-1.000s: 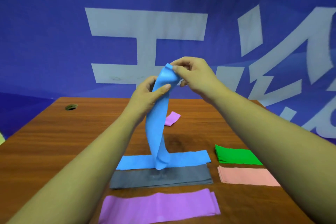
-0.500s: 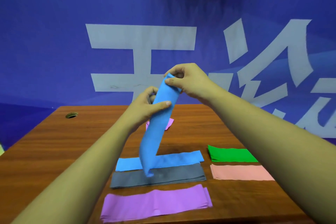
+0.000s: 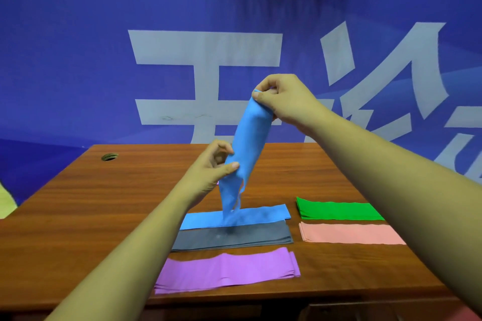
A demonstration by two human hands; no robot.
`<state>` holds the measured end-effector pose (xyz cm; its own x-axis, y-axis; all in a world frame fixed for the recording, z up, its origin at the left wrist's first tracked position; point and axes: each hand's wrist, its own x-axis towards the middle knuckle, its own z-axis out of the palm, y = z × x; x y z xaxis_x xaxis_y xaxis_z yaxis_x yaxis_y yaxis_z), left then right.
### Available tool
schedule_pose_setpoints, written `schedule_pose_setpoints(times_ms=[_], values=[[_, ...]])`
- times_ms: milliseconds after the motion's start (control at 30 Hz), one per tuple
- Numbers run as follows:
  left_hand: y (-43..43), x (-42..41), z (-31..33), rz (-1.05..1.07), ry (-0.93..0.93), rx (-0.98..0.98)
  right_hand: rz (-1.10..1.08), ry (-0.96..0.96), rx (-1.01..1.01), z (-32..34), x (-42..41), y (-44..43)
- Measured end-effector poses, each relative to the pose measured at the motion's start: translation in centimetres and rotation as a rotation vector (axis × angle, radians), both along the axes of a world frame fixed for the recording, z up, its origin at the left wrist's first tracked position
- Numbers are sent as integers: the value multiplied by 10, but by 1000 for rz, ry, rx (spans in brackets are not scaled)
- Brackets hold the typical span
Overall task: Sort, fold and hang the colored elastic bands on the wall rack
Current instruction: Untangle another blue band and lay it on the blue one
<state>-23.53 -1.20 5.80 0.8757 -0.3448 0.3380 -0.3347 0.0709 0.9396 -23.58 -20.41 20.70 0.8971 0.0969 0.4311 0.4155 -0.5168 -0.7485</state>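
Though behind blue band (image 3: 249, 138), perhaps scrap (image 3: 217, 183)

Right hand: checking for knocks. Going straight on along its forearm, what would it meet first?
Probably the blue banner; nothing shows nearer to the right hand, which pinches the hanging blue band. Depth is unclear.

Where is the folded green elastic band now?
In the head view, the folded green elastic band lies on the right side of the wooden table, behind the folded pink band and right of the flat blue band.
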Motion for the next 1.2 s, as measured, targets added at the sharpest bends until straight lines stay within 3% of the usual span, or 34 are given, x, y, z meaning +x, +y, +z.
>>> schedule_pose_setpoints(times_ms=[200, 433, 600, 1067, 1200], values=[[4, -4, -26, 34, 5, 281, 8, -14, -14, -5, -1, -6], [18, -6, -44, 154, -24, 330, -53, -98, -162, -15, 6, -27], [33, -6, -46, 169, -58, 383, -152, -78, -125, -31, 19, -48], [59, -20, -57, 62, 192, 289, -345, 4, -123, -57, 29, -67], [66, -20, -60, 55, 293, 131, -379, 86, -85, -65, 29, -69]])
